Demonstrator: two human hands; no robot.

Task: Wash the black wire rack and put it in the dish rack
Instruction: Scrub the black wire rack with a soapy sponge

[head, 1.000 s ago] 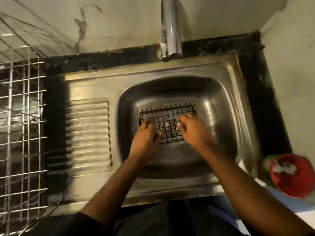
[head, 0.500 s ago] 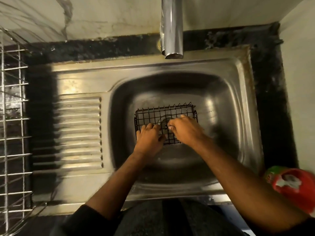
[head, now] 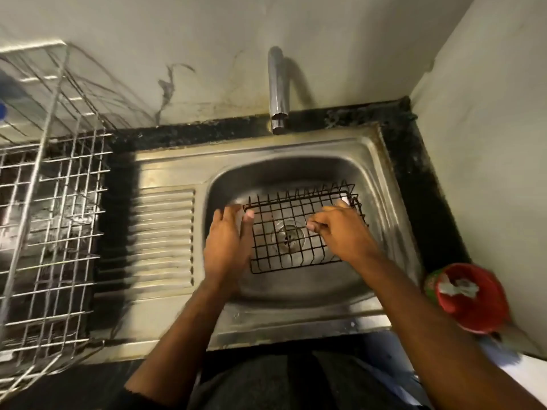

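Observation:
The black wire rack [head: 296, 250] lies in the steel sink [head: 384, 184], over the drain, with its spiked far side toward the wall. My left hand [head: 228, 244] is at the rack's left edge, thumb over the near-left corner wires and fingers stretched along the outside. My right hand [head: 343, 232] rests on the rack's right half with its fingers curled around the wires. The silver dish rack [head: 53, 220] stands on the counter at the far left, apart from both hands.
A chrome tap [head: 278, 93] hangs over the sink's back edge with no water running. A ribbed drainboard [head: 165, 238] lies between the sink and the dish rack. A red round container [head: 470, 297] sits on the counter at the right, by the wall.
My left hand slid from the top of the rack to its left edge. My right hand moved to the rack's right half. The view pulled back and shows more of the dish rack.

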